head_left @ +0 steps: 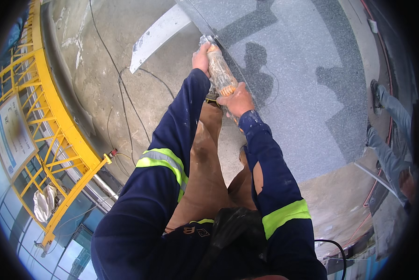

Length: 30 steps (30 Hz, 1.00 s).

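Observation:
Both of my hands are closed on a dusty, orange-and-grey angle grinder [221,71]. Near its front end, my left hand [201,59] wraps the side of the body. Farther back, toward me, my right hand [239,101] grips the rear part. The tool's head lies at the left edge of a large speckled grey slab [293,116]. My left hand hides part of the head, and I cannot make out the disc. Shadows, one of a head and shoulders, fall across the slab.
A white strip [160,35] lies on the concrete floor [78,56] at left. Dark cables [121,84] run across that floor. A yellow lattice railing [55,116] with a sign [12,135] stands far left. Another person's legs [394,107] are at right, near a red hose [387,70].

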Motion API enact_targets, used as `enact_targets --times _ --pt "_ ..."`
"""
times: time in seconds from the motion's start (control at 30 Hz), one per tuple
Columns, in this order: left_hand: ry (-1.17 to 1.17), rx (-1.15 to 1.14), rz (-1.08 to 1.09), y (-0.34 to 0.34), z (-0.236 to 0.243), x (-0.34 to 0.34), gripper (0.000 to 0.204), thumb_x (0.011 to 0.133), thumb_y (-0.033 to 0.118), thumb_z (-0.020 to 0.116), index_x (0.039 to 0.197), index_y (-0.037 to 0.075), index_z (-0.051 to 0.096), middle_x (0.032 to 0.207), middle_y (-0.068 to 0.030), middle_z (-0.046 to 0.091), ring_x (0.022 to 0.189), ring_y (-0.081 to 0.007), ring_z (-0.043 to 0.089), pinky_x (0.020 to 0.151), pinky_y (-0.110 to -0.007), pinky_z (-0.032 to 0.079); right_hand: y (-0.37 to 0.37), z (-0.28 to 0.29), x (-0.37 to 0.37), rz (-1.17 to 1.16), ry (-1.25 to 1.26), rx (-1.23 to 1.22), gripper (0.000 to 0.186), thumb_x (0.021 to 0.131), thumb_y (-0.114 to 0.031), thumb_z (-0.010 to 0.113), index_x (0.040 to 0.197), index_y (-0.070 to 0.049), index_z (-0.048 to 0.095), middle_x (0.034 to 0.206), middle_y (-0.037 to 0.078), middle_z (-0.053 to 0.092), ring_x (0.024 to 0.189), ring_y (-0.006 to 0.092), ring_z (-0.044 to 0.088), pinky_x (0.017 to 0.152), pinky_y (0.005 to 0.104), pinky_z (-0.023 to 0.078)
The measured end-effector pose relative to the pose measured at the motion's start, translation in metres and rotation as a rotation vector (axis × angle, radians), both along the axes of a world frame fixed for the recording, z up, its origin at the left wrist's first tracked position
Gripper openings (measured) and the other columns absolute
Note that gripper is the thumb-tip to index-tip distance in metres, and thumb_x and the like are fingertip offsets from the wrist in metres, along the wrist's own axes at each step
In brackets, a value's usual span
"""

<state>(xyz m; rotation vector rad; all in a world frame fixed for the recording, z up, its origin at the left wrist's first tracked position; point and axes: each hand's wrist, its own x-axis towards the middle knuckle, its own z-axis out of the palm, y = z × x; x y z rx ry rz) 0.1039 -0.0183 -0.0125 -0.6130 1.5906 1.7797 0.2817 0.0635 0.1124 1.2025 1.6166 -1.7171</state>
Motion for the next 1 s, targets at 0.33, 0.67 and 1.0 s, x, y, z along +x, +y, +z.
enact_targets --times 0.33,0.67,1.0 --pt "0.001 0.062 -0.022 -0.008 -0.011 0.003 0.066 0.089 0.035 0.077 0.124 -0.009 0.043 0.091 -0.0208 0.068 0.069 -0.0313 0.072 0.062 -0.047 0.062 -0.003 0.000 0.006 -0.022 0.015 0.018 0.072 0.076 -0.021 0.088 0.122 0.013 0.044 0.105 0.030 0.070 0.073 0.0296 0.075 0.051 0.0362 0.062" --pt "-0.011 0.051 -0.014 -0.009 -0.010 0.009 0.065 0.089 0.034 0.076 0.124 -0.009 0.042 0.092 -0.0216 0.067 0.070 -0.0314 0.072 0.062 -0.047 0.061 -0.004 0.001 0.013 -0.015 0.013 0.016 0.071 0.077 -0.022 0.087 0.122 0.013 0.045 0.104 0.029 0.070 0.076 0.0299 0.076 0.052 0.0369 0.062" --pt "-0.007 -0.003 -0.133 0.001 0.008 -0.008 0.040 0.099 0.039 0.061 0.111 0.000 0.065 0.091 -0.0142 0.070 0.075 -0.0275 0.071 0.071 -0.044 0.060 -0.001 -0.008 -0.005 0.009 0.046 0.024 0.074 0.077 -0.023 0.088 0.122 0.016 0.045 0.105 0.032 0.069 0.074 0.0307 0.075 0.053 0.0377 0.062"
